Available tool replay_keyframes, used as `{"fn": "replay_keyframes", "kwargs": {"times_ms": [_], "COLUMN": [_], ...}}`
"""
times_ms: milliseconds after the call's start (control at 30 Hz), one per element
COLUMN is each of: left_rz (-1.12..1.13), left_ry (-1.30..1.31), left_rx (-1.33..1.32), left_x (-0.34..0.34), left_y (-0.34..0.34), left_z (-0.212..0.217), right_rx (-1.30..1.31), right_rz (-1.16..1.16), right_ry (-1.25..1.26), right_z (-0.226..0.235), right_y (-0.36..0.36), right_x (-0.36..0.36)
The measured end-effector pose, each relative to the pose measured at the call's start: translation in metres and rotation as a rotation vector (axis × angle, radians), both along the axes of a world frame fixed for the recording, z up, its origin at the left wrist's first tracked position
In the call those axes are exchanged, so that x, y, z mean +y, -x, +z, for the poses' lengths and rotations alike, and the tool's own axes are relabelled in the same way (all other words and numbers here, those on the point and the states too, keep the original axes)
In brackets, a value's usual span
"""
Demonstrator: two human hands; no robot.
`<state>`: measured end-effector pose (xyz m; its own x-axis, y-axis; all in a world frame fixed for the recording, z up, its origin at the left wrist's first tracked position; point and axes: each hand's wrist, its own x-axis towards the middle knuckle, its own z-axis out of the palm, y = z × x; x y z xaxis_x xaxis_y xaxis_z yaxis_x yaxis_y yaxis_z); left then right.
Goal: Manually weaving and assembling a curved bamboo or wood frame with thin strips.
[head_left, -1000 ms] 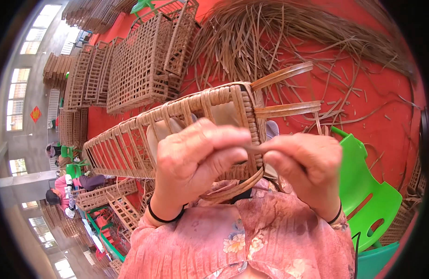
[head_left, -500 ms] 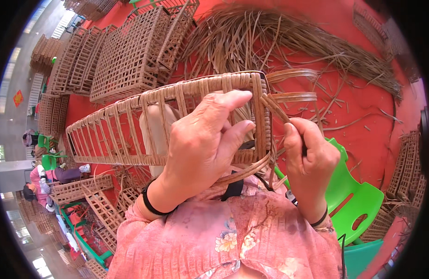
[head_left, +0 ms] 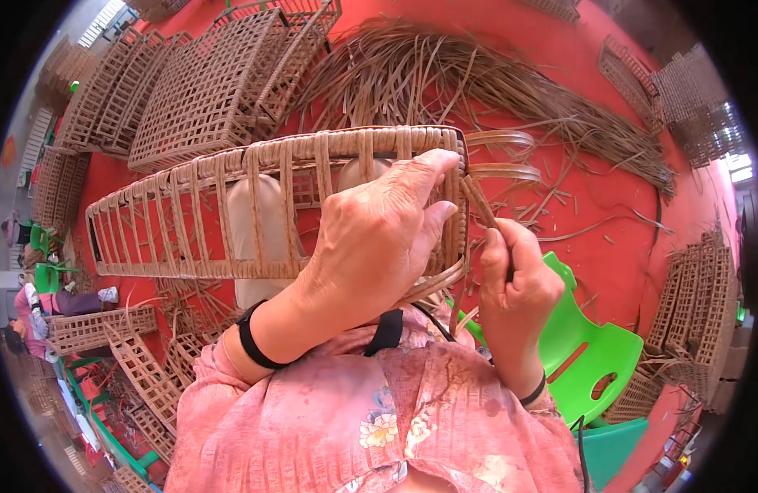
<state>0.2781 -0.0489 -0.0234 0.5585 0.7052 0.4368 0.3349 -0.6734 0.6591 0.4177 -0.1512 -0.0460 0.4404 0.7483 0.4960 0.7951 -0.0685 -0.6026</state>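
Observation:
Across my lap lies a long, ladder-like woven rattan frame (head_left: 268,154), its rails wrapped with strips and joined by many crosspieces. My left hand (head_left: 371,218) grips its right end, index finger and thumb against the end bar; the other fingers are hidden behind the hand. Just right of that end, my right hand (head_left: 520,275) is closed in a pinch on a brown rattan strip (head_left: 481,201), which runs taut up to the frame's corner. Two loose loops of strip (head_left: 506,172) stick out from the same end, above my right hand.
A large heap of loose strips (head_left: 510,90) lies on the red floor ahead. Woven panels (head_left: 206,90) are stacked at the far left, others (head_left: 691,300) at the right. A green chair (head_left: 588,353) stands by my right arm. Another person (head_left: 30,308) sits at the left.
The whole view has shifted, with the surroundings sliding left. My right hand still pinches the strip, which now hangs more steeply from the frame's corner. The left hand keeps its hold.

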Motion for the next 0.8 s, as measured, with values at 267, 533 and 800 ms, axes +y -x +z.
{"fn": "replay_keyframes", "kwargs": {"times_ms": [267,533,800], "left_rz": [0.013,-0.053,-0.093], "left_ry": [0.319,0.680,0.942], "left_rx": [-0.139,-0.255,-0.408], "left_x": [-0.003,-0.003,-0.004], "left_y": [0.000,0.003,0.004], "left_z": [-0.002,0.004,0.015], "right_rx": [0.612,0.444,0.912], "right_rz": [0.143,0.280,0.310], "right_ry": [0.139,0.129,0.221], "right_z": [0.005,0.012,0.001], "right_y": [-0.013,-0.016,-0.038], "right_x": [0.001,0.002,0.008]}}
